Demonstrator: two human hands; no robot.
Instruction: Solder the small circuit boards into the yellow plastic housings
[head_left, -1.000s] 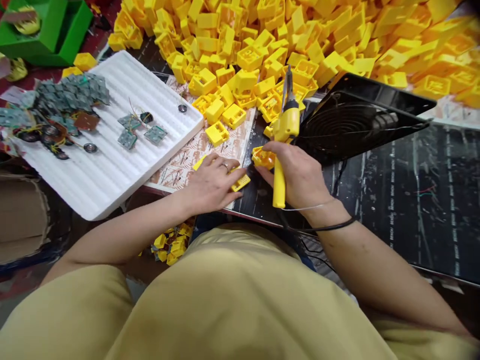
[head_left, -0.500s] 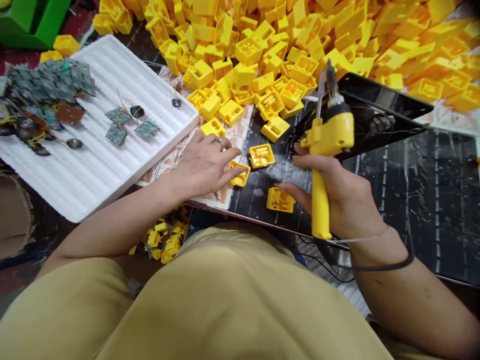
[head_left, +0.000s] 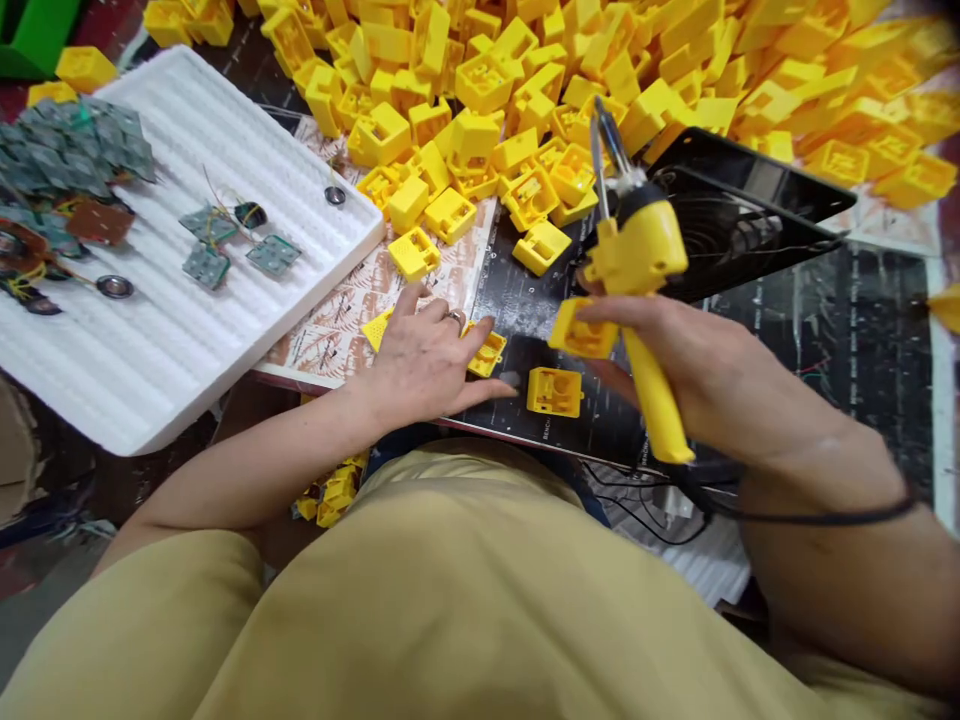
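Left hand (head_left: pixel 427 362) has at its ten o'clock a ribbed white foam board (head_left: pixel 112 370), which bears green circuit boards (head_left: pixel 274 256) and small round speakers (head_left: pixel 335 195). The hand lies palm down, fingers loosely bent and thumb spread away. An open yellow plastic casing (head_left: pixel 487 352) shows between index finger and thumb; I cannot tell whether the hidden fingers grip anything. Steadying it by its outer edges would probably keep skin off the working area.

At that hand's three o'clock a loose casing (head_left: pixel 553 392) rests open side up on the black bench surface (head_left: pixel 517 290), with the heap of yellow casings (head_left: pixel 480 80) at twelve.

Right hand (head_left: pixel 697 370) is closed round a yellow pistol-grip soldering gun (head_left: pixel 649 240), and its fingers also pinch a lifted casing (head_left: pixel 589 335). The iron points to eleven o'clock, over the heap; best treat it as hot and hold it clear of plastic. A light pinch should suffice, leaving the firmer grip for the tool. The black cord (head_left: pixel 810 515) crosses the wrist toward four o'clock and wants slack. At one o'clock stands a black fan (head_left: pixel 750 170).
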